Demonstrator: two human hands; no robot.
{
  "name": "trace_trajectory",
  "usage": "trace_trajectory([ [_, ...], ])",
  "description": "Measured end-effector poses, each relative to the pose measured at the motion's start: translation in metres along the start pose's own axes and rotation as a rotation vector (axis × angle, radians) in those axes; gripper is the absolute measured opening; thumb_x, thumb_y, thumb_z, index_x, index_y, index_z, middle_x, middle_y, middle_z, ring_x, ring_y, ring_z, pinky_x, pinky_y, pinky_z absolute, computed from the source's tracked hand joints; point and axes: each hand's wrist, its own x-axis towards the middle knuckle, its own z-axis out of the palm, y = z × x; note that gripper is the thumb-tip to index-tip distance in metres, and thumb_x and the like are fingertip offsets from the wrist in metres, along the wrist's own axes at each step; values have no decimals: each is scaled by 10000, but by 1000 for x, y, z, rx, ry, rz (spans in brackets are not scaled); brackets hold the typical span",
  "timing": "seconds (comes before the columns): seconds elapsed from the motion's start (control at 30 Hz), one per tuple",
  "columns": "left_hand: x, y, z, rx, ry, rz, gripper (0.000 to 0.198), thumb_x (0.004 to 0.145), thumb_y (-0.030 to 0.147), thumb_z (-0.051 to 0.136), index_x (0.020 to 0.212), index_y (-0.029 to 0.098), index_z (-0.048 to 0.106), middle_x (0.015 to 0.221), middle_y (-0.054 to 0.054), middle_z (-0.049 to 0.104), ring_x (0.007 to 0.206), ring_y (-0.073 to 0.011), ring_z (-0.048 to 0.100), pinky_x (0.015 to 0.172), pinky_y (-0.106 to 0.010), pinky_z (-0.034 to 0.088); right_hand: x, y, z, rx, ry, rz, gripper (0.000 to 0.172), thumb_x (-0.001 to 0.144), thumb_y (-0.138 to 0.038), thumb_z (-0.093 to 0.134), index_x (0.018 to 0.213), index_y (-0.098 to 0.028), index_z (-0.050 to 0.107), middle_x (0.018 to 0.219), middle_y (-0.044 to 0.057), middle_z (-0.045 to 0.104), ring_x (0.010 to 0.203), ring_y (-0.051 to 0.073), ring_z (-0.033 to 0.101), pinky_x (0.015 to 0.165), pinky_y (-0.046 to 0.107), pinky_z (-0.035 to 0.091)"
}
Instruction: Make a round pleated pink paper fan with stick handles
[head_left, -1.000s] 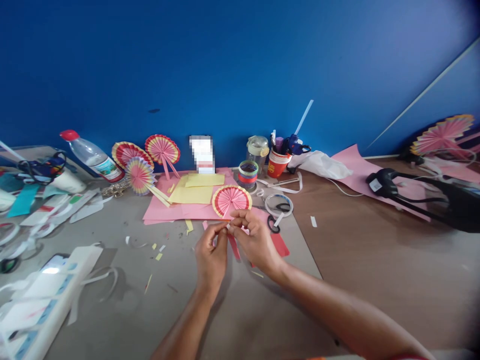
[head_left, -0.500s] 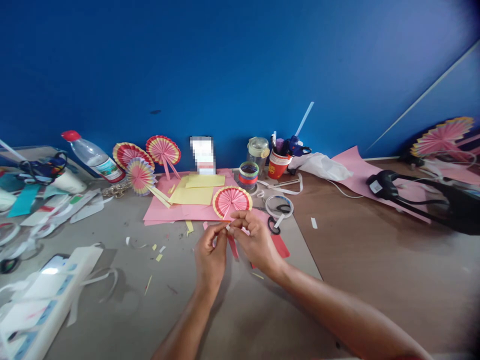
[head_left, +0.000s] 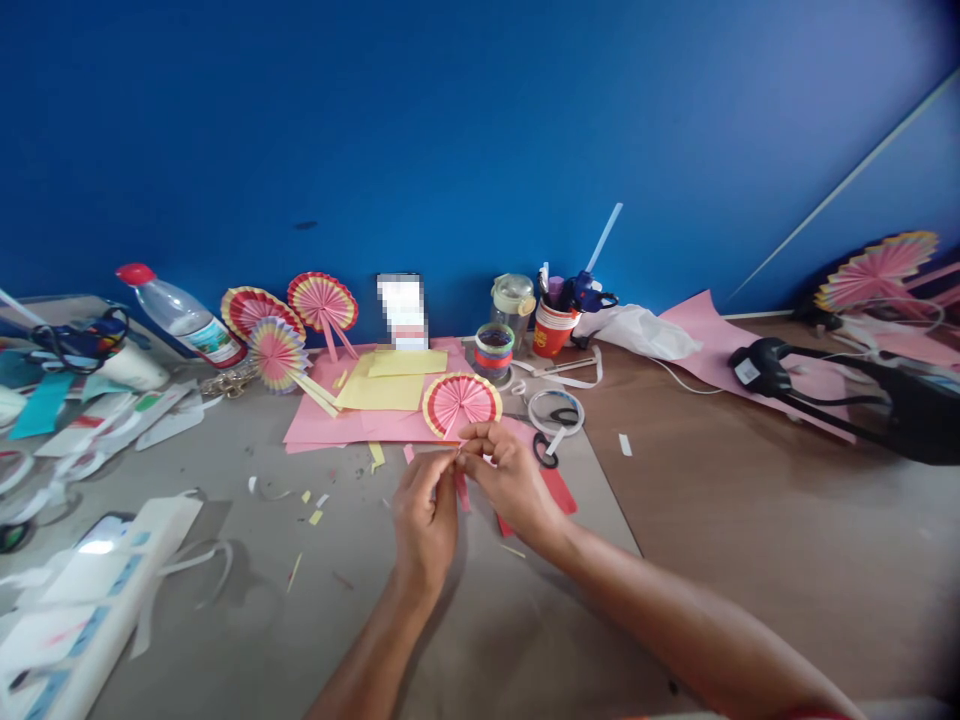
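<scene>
My left hand (head_left: pixel 426 510) and my right hand (head_left: pixel 514 485) meet fingertip to fingertip over the grey mat, both closed in a pinch. At their touching tips is a small white piece of tape, mostly hidden by the fingers. Just beyond them lies a round pleated paper fan (head_left: pixel 463 402), pink with a red and yellow rim. Below the fingers hangs a pink paper strip (head_left: pixel 463 492), partly covered by my hands; whether it joins the fan is hidden. Red paper (head_left: pixel 558 492) lies beside my right wrist.
Pink sheets (head_left: pixel 322 425) and yellow paper (head_left: pixel 390 388) lie behind the hands. Finished fans (head_left: pixel 322 302) lean at the back wall near a bottle (head_left: pixel 180 315). A tape roll (head_left: pixel 556 412), scissors (head_left: pixel 546 450) and red cup (head_left: pixel 555 330) stand right; a power strip (head_left: pixel 112 600) lies left.
My left hand has turned slightly and closed in on the right fingertips, so the white piece between them shows less. The view has shifted a little; the fan stays where it was.
</scene>
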Motion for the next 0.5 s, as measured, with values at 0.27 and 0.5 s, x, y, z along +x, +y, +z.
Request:
trace_trajectory([
  [0.27,-1,0,1,4,-10,40,222,864,195,492,976,219,681,924,-70,670,874,-184,612,809,-305,479,3,3,-2,-13,16,45,224,672,-211,577,888,-171,530,653,-34,589,606,113,555,606,246,430],
  [0.5,4,-5,-1,-58,-32,-47,168,833,259,558,895,210,706,889,-68,649,857,-188,593,774,-308,486,4,2,-5,-100,5,60,192,698,-205,571,883,-163,545,620,-39,580,587,111,556,595,244,417],
])
